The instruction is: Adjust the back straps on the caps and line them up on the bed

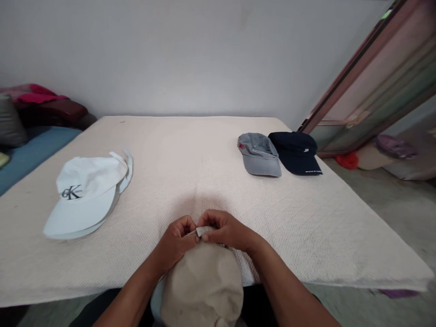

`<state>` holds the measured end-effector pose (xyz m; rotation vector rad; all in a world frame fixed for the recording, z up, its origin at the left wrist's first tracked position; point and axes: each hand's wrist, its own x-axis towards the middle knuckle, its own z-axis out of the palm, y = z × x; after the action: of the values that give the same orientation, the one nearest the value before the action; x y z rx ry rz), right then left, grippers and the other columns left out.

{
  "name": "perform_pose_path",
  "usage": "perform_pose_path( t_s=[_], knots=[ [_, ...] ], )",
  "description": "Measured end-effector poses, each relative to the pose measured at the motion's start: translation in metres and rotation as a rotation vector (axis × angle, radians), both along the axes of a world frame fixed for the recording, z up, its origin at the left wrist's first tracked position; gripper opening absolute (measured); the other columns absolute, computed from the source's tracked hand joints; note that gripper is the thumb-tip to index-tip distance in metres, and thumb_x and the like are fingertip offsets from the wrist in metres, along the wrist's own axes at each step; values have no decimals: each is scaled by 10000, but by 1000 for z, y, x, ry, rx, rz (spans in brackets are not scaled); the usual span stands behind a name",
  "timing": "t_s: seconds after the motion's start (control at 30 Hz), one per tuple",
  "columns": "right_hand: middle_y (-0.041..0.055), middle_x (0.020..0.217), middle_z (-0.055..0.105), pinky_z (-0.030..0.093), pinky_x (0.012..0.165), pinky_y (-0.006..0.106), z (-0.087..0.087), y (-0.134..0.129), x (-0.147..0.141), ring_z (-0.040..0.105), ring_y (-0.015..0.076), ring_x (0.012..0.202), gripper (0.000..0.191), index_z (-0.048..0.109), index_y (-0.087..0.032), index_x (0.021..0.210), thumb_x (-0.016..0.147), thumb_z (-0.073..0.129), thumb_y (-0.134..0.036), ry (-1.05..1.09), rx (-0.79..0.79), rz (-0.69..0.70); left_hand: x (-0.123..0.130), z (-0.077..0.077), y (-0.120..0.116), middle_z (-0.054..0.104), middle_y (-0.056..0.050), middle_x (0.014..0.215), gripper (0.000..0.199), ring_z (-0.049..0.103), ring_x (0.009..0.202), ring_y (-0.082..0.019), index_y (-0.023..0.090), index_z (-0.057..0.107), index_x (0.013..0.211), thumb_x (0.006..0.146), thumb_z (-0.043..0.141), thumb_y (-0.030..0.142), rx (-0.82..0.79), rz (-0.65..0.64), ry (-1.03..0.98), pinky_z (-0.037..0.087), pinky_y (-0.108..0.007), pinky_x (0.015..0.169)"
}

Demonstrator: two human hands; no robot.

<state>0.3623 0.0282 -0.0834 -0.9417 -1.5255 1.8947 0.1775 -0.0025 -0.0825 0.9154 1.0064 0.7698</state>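
A beige cap (204, 281) is at the table's front edge, its crown toward me. My left hand (177, 240) pinches the left part of the cap's far edge. On the right part of that edge, my right hand (225, 230) is closed with thumb and fingers. Between my fingertips shows a small whitish strap or tag (201, 231). The two hands nearly touch. A pale blue edge of something (157, 299) shows beneath the cap on the left.
White caps (85, 195), stacked, lie at the left with a black CK logo. A grey cap (260, 156) and a navy cap (294, 154) sit side by side at the back right. All rest on a cloth-covered table (170, 154) against a wall.
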Motion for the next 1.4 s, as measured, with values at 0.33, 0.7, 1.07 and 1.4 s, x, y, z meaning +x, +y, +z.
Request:
perform_pose_path(
  t_s=[0.33,0.7,1.07,1.4],
  knots=[
    [-47,673,497,266,451,175,0,2,6,381,48,519,277,577,-169,882,664,732,-241,127,-199,35,-8,9,0,653,-57,891,390,615,746,-179,185,535,971,648,752,195,-212,-46,-172,442,-302,694],
    [-21,734,547,344,545,204,-5,1,-1,459,77,616,305,600,-161,891,643,749,-257,81,-139,44,-11,8,-1,553,-1,692,176,463,604,-104,152,590,800,762,654,311,-159,-68,-61,329,-222,567],
    [-6,752,575,370,572,211,-11,-1,-3,479,94,661,236,618,-163,862,657,712,-231,-18,-20,11,1,4,-2,466,54,570,302,386,541,-95,184,473,643,702,706,367,-101,31,90,267,-217,528],
    [-29,695,553,341,519,194,-10,-4,-3,453,64,584,251,611,-158,855,660,732,-260,28,-94,3,6,7,-5,452,50,527,301,367,510,-89,174,471,605,714,698,339,-196,67,5,260,-203,491]
  ],
)
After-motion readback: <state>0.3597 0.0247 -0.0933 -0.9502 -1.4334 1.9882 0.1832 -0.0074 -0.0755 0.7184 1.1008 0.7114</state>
